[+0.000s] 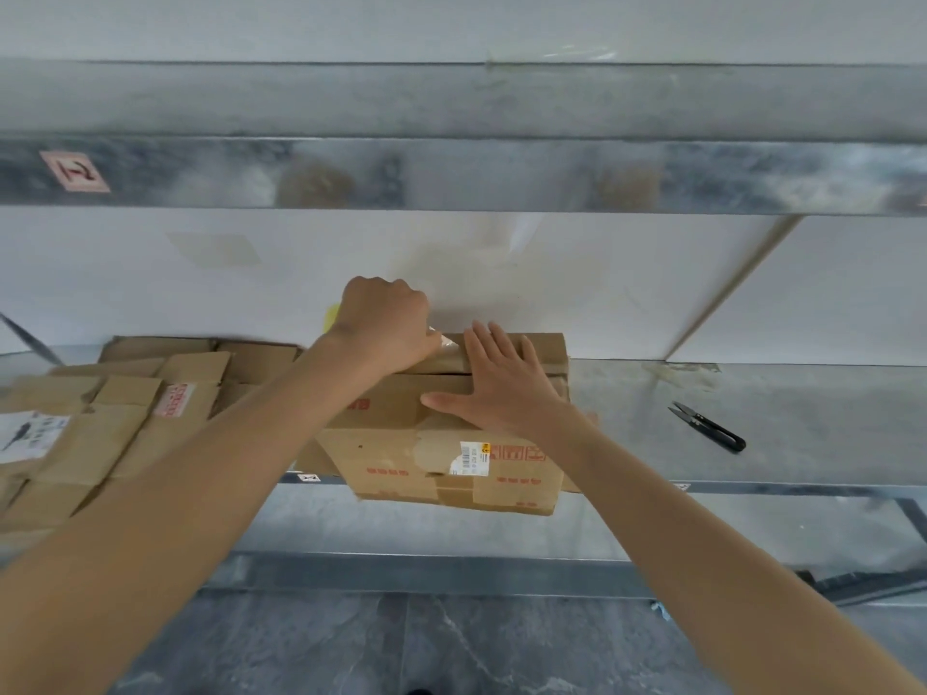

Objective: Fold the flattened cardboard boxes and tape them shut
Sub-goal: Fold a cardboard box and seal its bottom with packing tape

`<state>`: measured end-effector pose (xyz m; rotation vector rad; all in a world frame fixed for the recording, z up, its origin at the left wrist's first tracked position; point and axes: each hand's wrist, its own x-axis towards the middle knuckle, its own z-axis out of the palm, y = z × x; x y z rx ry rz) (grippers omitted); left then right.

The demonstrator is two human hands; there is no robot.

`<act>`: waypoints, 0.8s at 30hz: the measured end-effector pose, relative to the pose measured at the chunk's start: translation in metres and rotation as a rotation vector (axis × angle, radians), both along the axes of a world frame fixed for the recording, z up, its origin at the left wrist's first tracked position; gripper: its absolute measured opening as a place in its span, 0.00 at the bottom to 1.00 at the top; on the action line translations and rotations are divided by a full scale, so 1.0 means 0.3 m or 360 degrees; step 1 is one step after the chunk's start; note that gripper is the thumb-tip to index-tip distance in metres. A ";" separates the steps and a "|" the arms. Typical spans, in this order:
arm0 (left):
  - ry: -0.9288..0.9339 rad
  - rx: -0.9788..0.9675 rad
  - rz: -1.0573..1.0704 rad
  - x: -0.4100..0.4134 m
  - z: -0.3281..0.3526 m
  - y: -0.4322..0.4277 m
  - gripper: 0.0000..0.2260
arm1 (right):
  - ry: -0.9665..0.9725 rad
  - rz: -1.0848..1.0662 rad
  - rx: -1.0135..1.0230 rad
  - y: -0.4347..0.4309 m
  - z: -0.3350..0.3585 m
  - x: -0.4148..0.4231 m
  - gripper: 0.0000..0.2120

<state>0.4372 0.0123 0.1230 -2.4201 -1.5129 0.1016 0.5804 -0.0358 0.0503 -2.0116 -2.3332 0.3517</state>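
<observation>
A folded brown cardboard box (401, 459) with red print and a white label stands at the front edge of a metal shelf (782, 433). My right hand (501, 388) lies flat on its closed top flaps, fingers straight and spread. My left hand (386, 323) is curled in a fist at the box's far top edge and grips a roll of clear tape, mostly hidden by the hand. A strip of clear tape (446, 344) runs from that hand onto the flap seam.
A pile of flattened cardboard boxes (125, 418) lies on the shelf to the left. Black thread snips (707, 426) lie on the shelf to the right. A white wall stands behind, another metal shelf (451, 173) hangs overhead, and grey floor shows below.
</observation>
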 end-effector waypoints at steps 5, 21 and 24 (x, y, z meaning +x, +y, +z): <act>-0.0338 -0.0169 -0.0021 -0.080 0.006 0.017 0.25 | -0.0022 -0.0017 -0.0005 -0.008 -0.045 0.007 0.47; -0.0499 -0.0150 0.0008 -0.245 0.011 0.043 0.26 | 0.0053 0.0057 0.0112 -0.018 -0.050 0.006 0.45; -0.0359 -0.0162 0.0056 -0.235 0.015 0.034 0.25 | -0.0020 0.0090 0.0068 -0.007 -0.051 0.004 0.44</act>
